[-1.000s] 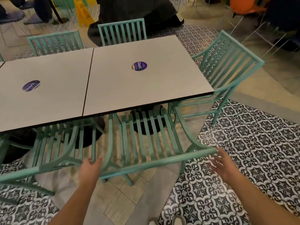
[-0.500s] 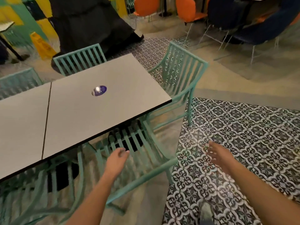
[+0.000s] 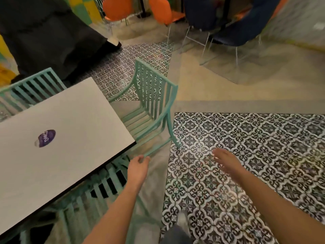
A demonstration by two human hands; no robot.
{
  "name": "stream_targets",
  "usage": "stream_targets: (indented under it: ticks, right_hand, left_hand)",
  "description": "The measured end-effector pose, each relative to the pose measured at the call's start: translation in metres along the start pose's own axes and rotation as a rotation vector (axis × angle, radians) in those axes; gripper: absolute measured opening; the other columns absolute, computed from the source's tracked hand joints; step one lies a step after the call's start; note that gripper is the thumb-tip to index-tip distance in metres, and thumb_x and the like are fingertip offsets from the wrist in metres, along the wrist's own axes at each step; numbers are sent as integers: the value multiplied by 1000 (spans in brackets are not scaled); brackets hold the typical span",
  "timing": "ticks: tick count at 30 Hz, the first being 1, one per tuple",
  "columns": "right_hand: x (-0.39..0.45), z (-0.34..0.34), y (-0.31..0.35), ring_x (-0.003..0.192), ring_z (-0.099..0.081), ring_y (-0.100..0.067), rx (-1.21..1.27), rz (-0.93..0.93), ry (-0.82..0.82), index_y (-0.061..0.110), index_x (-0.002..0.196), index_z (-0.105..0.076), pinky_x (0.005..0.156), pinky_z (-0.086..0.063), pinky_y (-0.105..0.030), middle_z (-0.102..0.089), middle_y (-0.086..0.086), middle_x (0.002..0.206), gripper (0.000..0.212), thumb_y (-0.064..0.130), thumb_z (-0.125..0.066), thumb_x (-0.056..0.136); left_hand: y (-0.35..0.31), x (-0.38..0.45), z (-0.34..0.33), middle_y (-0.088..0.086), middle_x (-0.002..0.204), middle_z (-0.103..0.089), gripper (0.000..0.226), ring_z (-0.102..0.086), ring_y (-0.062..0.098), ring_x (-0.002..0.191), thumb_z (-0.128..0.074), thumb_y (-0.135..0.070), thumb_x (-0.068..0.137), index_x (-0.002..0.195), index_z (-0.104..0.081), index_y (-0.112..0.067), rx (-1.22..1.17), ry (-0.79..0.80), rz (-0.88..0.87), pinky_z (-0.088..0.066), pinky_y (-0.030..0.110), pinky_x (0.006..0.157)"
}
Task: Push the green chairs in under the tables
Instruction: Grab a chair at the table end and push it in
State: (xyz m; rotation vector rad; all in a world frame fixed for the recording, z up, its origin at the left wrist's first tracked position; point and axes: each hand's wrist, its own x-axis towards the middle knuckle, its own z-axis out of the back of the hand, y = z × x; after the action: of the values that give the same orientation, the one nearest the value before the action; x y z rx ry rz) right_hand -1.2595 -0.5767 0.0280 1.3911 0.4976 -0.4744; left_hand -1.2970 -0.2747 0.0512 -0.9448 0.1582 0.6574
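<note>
Green end chair (image 3: 154,106) stands out from the table's (image 3: 70,131) short edge; both hands, left (image 3: 138,167) and right (image 3: 226,160), loose and empty, should take its backrest and push squarely.

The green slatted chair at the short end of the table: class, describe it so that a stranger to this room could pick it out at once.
Start at the white rectangular table with the round purple sticker. At its short right-hand end stands a green slatted metal armchair, on the plain floor beside the black-and-white patterned tiles. Unlike the green chairs along the table's long sides, its seat is mostly clear of the tabletop.
</note>
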Motion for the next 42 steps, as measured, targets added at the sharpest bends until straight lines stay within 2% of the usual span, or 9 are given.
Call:
stream_targets:
  ticks: [9, 12, 16, 21, 26, 28, 30, 33, 42]
  right_hand:
    - [143, 14, 129, 108, -55, -23, -58, 39, -43, 15, 138, -45, 92, -45, -40, -53, -7, 134, 50, 41, -51, 96]
    - [188, 15, 178, 115, -54, -26, -78, 67, -25, 17, 141, -43, 93, -45, -41, -52, -7, 137, 52, 41, -52, 96]
    - [250, 21, 226, 115, -54, -25, -50, 66, 13, 18, 140, -45, 99, -44, -45, -54, -7, 134, 50, 39, -53, 96]
    - [358, 29, 284, 113, -55, -23, -54, 51, 107, 17, 138, -46, 93, -47, -40, -57, -6, 129, 47, 39, -51, 97]
    - [456, 18, 360, 109, -58, -21, -224, 103, 277, 18, 136, -48, 91, -48, -40, -57, -5, 130, 43, 36, -51, 97]
    - [493, 2, 394, 113, -57, -21, -367, 179, 361, 16, 137, -49, 99, -45, -39, -56, -6, 131, 45, 34, -54, 96]
    - [516, -17, 418, 117, -55, -21, -549, 288, 430, 17, 138, -48, 102, -42, -35, -56, -7, 132, 49, 33, -58, 93]
    - [549, -64, 449, 121, -53, -20, -815, 464, 623, 21, 140, -47, 102, -41, -34, -57, -3, 133, 52, 32, -62, 91]
    - [634, -216, 513, 133, -40, -24, -1421, 1050, 1045, 18, 144, -41, 108, -30, -31, -45, -5, 146, 58, 32, -60, 91]
  left_hand:
    - [-126, 154, -77, 10, 108, -62, 19, -55, 21, 98, -55, -32, 93, 102, -61, -16, -411, 110, 134, -43, 54, 99]
    - [-173, 198, -85, 5, 100, -60, 11, -55, 21, 94, -54, -29, 95, 95, -58, -18, -492, 125, 176, -46, 47, 93]
    - [-231, 252, -99, 0, 89, -56, 21, -54, 17, 80, -50, -29, 98, 113, -55, -15, -632, 157, 263, -43, 33, 72]
    - [-298, 336, -127, 11, 148, -37, 53, -43, 31, 131, -45, -37, 100, 147, -34, -15, -926, 78, 425, -40, 46, 95]
    - [-339, 404, -150, 12, 135, -48, 43, -53, 27, 115, -47, -35, 99, 135, -48, -11, -1017, -47, 496, -46, 38, 82]
    - [-352, 426, -151, 10, 106, -55, 18, -55, 19, 86, -48, -25, 99, 107, -57, -12, -901, -152, 455, -43, 31, 67]
    - [-360, 438, -152, 11, 103, -56, 10, -52, 18, 82, -49, -20, 98, 93, -55, -15, -730, -222, 432, -41, 31, 70]
    - [-368, 462, -148, 13, 111, -60, 18, -53, 21, 92, -55, -22, 95, 107, -57, -10, -671, -276, 431, -42, 34, 81]
    - [-379, 567, -126, 1, 80, -53, 10, -45, 9, 67, -55, -20, 95, 85, -57, -18, -849, -372, 577, -33, 26, 55]
